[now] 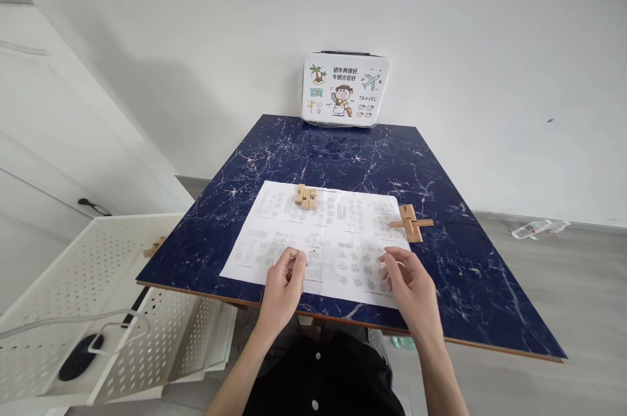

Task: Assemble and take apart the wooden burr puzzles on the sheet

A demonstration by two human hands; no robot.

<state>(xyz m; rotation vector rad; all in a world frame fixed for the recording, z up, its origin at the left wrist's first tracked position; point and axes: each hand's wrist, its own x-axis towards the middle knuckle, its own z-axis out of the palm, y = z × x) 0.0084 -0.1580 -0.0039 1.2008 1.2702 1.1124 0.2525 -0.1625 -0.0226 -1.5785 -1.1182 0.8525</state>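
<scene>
My left hand (285,282) is over the lower left of a printed paper sheet (323,272), its fingers curled in against the thumb; whatever may be inside them is hidden. Over the sheet's lower right, my right hand (414,285) has loosely bent fingers apart from the thumb and nothing visible in them. A small interlocked wooden block puzzle (306,197) rests on the sheet's upper part, beyond my left hand. Beyond my right hand, at the sheet's right edge, is a flat wooden piece (411,233) with a dark mark and a thin stick crossing it.
A white case (345,93) with cartoon prints stands at the back of the blue marbled table (313,151), against the wall. White perforated shelving (112,253) is at the left, with a wooden piece (154,247) on it. A clear plastic item (539,228) lies on the floor at right.
</scene>
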